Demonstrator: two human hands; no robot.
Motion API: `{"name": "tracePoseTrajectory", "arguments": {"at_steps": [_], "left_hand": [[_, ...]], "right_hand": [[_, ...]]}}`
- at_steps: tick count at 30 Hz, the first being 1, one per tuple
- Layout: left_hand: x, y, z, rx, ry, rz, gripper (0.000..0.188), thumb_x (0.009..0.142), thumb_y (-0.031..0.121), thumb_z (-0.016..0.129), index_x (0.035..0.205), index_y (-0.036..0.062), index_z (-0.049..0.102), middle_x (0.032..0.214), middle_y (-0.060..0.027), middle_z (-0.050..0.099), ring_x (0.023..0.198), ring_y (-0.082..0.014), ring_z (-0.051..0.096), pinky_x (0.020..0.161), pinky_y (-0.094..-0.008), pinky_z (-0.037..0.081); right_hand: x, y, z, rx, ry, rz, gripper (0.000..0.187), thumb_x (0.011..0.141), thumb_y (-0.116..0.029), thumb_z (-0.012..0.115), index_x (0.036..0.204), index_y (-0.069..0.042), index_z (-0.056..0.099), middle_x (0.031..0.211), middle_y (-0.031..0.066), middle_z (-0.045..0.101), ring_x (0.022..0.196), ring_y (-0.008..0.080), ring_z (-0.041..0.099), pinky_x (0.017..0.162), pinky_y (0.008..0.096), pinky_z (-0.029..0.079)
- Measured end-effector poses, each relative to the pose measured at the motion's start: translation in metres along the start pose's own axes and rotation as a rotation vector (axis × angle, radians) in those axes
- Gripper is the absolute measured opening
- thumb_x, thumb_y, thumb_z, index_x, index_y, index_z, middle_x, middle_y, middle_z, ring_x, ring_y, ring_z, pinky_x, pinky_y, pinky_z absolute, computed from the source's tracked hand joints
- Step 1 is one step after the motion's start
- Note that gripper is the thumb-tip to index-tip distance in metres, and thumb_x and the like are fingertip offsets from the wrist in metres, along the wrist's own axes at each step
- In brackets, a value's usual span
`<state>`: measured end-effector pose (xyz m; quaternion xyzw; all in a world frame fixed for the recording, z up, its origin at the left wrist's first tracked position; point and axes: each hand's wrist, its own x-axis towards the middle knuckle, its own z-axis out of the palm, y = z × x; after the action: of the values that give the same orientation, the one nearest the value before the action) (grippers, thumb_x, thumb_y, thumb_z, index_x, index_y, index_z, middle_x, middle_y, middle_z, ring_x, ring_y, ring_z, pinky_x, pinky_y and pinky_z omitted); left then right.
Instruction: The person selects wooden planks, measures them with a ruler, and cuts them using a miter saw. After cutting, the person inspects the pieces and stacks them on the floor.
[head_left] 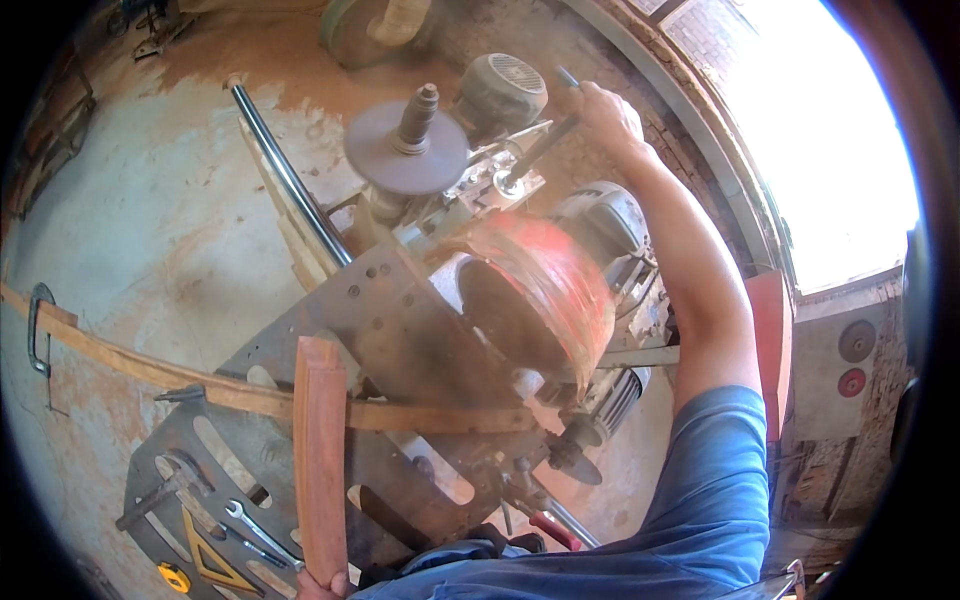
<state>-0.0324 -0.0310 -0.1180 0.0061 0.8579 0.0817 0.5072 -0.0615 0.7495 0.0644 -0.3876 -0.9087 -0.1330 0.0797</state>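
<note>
At the bottom edge my left hand [322,585] is closed round the lower end of a reddish wooden piece [320,450], which stands up over the metal machine table [240,400]. My right arm reaches far out to the upper right. There my right hand [607,118] grips the end of a dark lever bar [545,150] on the woodworking machine. Between my hands a translucent red hood [545,270] covers a round dark opening; what turns inside is hidden by the hood and dust. Under the piece, a long curved wooden strip [240,392] runs across the table.
On the table's near left lie a hammer [165,490], an open-end wrench [255,525], a yellow triangle square [210,560] and a tape measure [173,577]. A round grey disc [406,148] and a motor [503,88] stand beyond. A C-clamp [40,330] hangs on the strip's left end.
</note>
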Motion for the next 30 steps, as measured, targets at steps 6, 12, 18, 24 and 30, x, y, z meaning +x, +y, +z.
{"name": "tracePoseTrajectory", "arguments": {"at_steps": [6, 12, 18, 24, 30], "left_hand": [[0.022, -0.020, -0.018, -0.042, -0.010, 0.032, 0.059, 0.083, 0.041, 0.080, 0.125, 0.0022, 0.066, 0.117, -0.0132, 0.071, 0.106, -0.0254, 0.067, 0.086, -0.0447, 0.054], [0.052, -0.045, -0.037, -0.088, -0.049, 0.066, 0.061, 0.083, 0.042, 0.081, 0.125, 0.0020, 0.065, 0.116, -0.0137, 0.071, 0.105, -0.0263, 0.067, 0.085, -0.0450, 0.054], [0.086, -0.070, -0.050, -0.135, -0.073, 0.122, 0.067, 0.081, 0.046, 0.081, 0.125, 0.0000, 0.063, 0.114, -0.0168, 0.071, 0.104, -0.0297, 0.068, 0.082, -0.0456, 0.054], [0.120, -0.078, -0.070, -0.159, -0.078, 0.215, 0.075, 0.078, 0.052, 0.082, 0.122, -0.0051, 0.061, 0.109, -0.0263, 0.069, 0.102, -0.0395, 0.068, 0.081, -0.0476, 0.053], [0.155, -0.094, -0.076, -0.200, -0.006, 0.303, 0.075, 0.077, 0.055, 0.081, 0.119, -0.0037, 0.063, 0.106, -0.0268, 0.070, 0.099, -0.0424, 0.069, 0.080, -0.0500, 0.053]], "right_hand": [[0.010, -0.035, -0.010, -0.155, -0.084, 0.111, 0.030, 0.099, -0.021, 0.046, 0.109, -0.005, 0.069, 0.100, 0.0233, 0.073, 0.097, 0.0401, 0.072, 0.081, 0.0514, 0.055], [0.021, -0.075, -0.006, -0.139, -0.198, 0.226, 0.031, 0.097, -0.018, 0.047, 0.109, 0.000, 0.069, 0.103, 0.0249, 0.073, 0.101, 0.0403, 0.071, 0.085, 0.0508, 0.055], [0.017, -0.105, 0.015, -0.222, -0.151, 0.288, 0.030, 0.098, -0.019, 0.050, 0.118, 0.003, 0.057, 0.108, 0.0286, 0.070, 0.106, 0.0409, 0.070, 0.089, 0.0521, 0.053], [0.021, -0.158, 0.028, -0.305, -0.176, 0.253, 0.038, 0.098, -0.023, 0.053, 0.124, 0.004, 0.048, 0.111, 0.0309, 0.069, 0.108, 0.0437, 0.068, 0.092, 0.0526, 0.052], [0.050, -0.181, 0.051, -0.284, -0.214, 0.329, 0.040, 0.097, -0.019, 0.053, 0.127, 0.007, 0.047, 0.115, 0.0328, 0.067, 0.113, 0.0451, 0.066, 0.096, 0.0524, 0.051]]}}
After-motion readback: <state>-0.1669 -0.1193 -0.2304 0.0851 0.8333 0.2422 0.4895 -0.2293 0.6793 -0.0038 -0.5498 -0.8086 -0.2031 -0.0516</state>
